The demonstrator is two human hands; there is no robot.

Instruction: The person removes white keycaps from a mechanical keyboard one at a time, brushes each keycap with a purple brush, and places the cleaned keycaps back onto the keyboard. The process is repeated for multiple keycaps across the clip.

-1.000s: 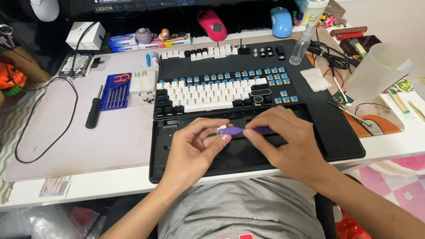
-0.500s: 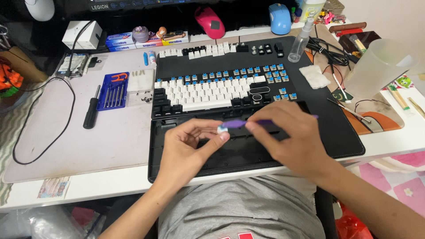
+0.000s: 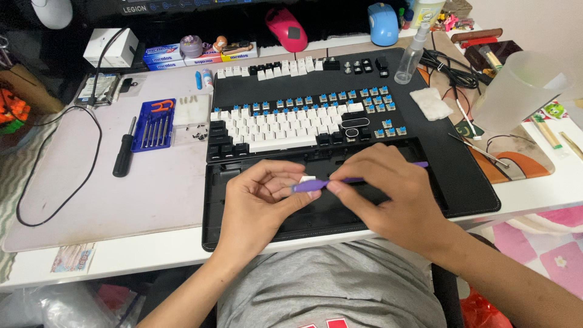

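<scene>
My left hand (image 3: 258, 200) pinches a small white keycap (image 3: 306, 182) over the empty black keyboard case (image 3: 212, 212). My right hand (image 3: 388, 194) holds a thin purple brush-like tool (image 3: 316, 185) whose tip rests against the keycap; its far end pokes out past my knuckles. Behind the hands lies a keyboard (image 3: 291, 124) with white and black caps and several bare blue switches at its right side. A row of loose keycaps (image 3: 273, 70) lies further back on the black mat (image 3: 467, 182).
A blue screwdriver set (image 3: 153, 124) and black driver handle (image 3: 124, 155) lie on the grey mat at left. A frosted plastic jug (image 3: 519, 91), spray bottle (image 3: 410, 58), white cloth (image 3: 430, 103) and cables sit right. Mice and boxes line the back.
Both hands have stayed over the case with the keycap and purple tool; my fingers shifted slightly along the tool. The view tilted a little.
</scene>
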